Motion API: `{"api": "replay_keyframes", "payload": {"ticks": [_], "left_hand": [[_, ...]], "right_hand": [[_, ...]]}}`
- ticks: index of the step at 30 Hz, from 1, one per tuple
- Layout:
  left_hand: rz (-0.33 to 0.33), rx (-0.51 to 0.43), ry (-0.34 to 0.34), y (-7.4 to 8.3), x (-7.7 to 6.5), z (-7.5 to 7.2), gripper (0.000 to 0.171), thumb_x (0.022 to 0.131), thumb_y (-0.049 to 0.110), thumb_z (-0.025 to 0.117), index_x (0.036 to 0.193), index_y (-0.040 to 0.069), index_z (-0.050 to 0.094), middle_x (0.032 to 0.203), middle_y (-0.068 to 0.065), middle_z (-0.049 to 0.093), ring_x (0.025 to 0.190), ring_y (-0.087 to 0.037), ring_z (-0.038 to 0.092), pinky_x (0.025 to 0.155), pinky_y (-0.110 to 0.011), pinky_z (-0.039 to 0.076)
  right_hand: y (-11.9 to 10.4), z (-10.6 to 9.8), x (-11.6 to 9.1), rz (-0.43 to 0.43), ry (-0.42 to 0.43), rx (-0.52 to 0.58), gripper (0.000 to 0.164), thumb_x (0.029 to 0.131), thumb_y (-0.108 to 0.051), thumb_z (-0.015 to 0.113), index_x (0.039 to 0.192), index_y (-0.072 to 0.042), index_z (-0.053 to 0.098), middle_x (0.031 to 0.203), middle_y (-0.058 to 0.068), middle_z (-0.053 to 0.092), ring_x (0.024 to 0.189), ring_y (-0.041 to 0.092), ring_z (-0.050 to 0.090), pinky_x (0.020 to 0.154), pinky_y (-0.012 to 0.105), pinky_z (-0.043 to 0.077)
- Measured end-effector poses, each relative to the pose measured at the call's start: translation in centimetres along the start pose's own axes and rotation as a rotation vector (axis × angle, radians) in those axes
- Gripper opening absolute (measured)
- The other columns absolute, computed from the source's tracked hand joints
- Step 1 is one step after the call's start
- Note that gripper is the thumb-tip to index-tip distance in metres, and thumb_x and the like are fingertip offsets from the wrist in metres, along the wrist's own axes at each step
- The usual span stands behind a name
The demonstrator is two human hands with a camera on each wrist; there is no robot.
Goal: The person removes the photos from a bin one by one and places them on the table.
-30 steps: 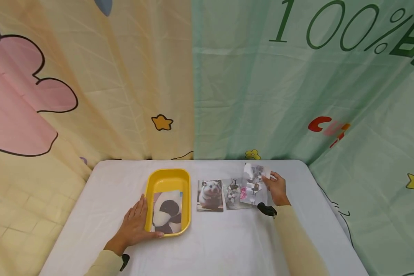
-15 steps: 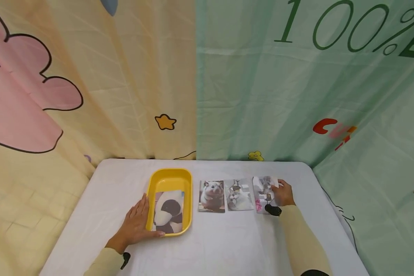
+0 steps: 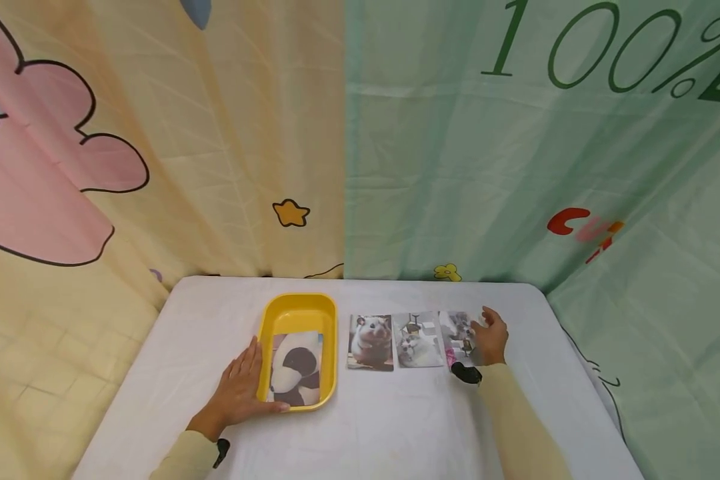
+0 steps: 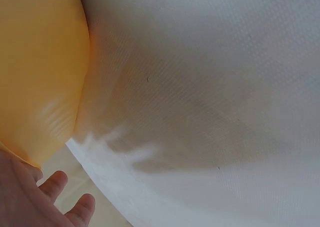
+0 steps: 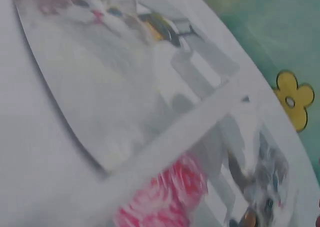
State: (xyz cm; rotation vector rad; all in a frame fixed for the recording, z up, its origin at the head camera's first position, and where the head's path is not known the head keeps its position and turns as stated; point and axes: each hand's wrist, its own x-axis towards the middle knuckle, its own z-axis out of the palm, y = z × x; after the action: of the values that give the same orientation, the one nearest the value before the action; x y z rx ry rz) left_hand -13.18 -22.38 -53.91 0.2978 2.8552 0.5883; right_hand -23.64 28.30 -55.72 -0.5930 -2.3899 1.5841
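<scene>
My left hand [image 3: 237, 390] rests against a yellow plastic tray [image 3: 331, 360], with straight fingers along its left side and the thumb at its front edge. A card picturing a panda-like black-and-white animal [image 3: 294, 380] lies in the tray. Right of the tray, a hamster picture card [image 3: 370, 343] and a white cat picture card [image 3: 419, 350] lie side by side. My right hand [image 3: 491, 339] is at the right edge of a third picture card [image 3: 456, 333], its thumb and a raised finger spread apart. That card shows a grey animal and a pink patch [image 5: 165, 197].
A white-covered table [image 3: 396, 427] carries everything. Patterned curtains [image 3: 420, 167] hang right behind its back edge and along the sides. Dark straps show at both wrists.
My right hand has moved the third card right and down, off the cat card, and laid it flat beside it. Its fingers have since spread from the card. The left hand stays put.
</scene>
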Motion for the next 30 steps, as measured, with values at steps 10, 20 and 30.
{"api": "replay_keyframes", "payload": {"ticks": [10, 20, 30], "left_hand": [[0.0, -0.006, 0.002, 0.1, 0.0, -0.2, 0.143, 0.06, 0.081, 0.066, 0.15, -0.009, 0.002, 0.158, -0.027, -0.003, 0.142, -0.044, 0.012, 0.111, -0.064, 0.012], [-0.008, -0.02, -0.012, 0.2, -0.1, 0.0, 0.142, 0.06, 0.079, 0.069, 0.15, -0.009, 0.002, 0.158, -0.026, -0.004, 0.143, -0.043, 0.01, 0.111, -0.065, 0.011], [-0.003, 0.007, 0.0, 0.2, -0.1, 0.1, 0.138, 0.063, 0.075, 0.07, 0.149, -0.011, 0.005, 0.158, -0.027, -0.001, 0.141, -0.045, 0.012, 0.111, -0.064, 0.003]], "right_hand": [[-6.1, 6.6, -4.8, -0.203, -0.264, 0.175, 0.037, 0.091, -0.002, 0.064, 0.127, 0.003, 0.057, 0.123, 0.027, 0.057, 0.114, 0.036, 0.054, 0.096, 0.036, 0.047], [-9.0, 14.4, -10.7, -0.417, -0.473, 0.131, 0.028, 0.087, -0.002, 0.069, 0.114, 0.004, 0.064, 0.108, 0.017, 0.068, 0.102, 0.035, 0.061, 0.091, 0.05, 0.048], [-10.6, 20.6, -15.4, -0.514, -0.619, 0.02, 0.029, 0.086, -0.004, 0.071, 0.114, -0.001, 0.065, 0.106, 0.009, 0.07, 0.105, 0.031, 0.061, 0.096, 0.042, 0.047]]}}
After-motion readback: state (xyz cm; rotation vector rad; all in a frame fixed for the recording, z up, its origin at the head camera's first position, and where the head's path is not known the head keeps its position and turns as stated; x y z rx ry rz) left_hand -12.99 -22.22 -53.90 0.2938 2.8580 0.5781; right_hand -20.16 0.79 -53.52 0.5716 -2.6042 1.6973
